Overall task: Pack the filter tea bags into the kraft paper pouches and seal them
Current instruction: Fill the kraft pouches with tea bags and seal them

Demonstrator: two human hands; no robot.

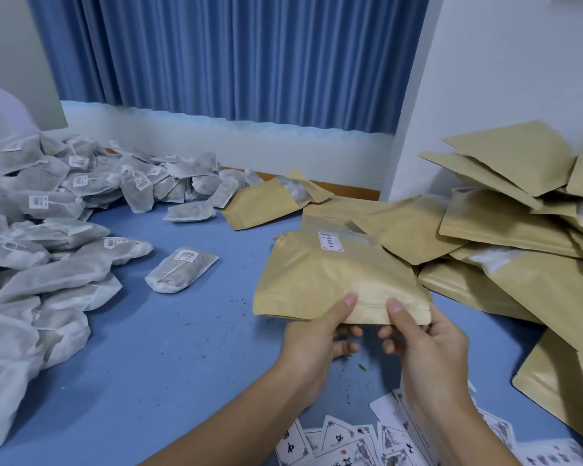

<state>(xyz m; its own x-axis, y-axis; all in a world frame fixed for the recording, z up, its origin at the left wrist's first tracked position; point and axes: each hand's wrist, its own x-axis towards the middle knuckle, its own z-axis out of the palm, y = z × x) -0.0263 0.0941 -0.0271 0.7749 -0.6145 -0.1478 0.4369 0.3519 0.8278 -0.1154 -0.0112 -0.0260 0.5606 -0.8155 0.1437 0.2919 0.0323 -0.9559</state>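
A bulging kraft paper pouch (334,274) with a small white label near its far end is held just above the blue table. My left hand (317,344) and my right hand (421,344) pinch its near edge, thumbs on top and fingers curled underneath. A heap of white filter tea bags (48,213) with tagged strings covers the left side. One single tea bag (180,269) lies alone left of the pouch. Whether the pouch's near edge is sealed cannot be told.
A pile of kraft pouches (519,223) fills the right side against a white wall. Another pouch (266,200) lies at the back centre. Printed label sheets (367,442) are spread at the near edge. The blue table (148,348) carries tea crumbs. A blue curtain (233,55) hangs behind.
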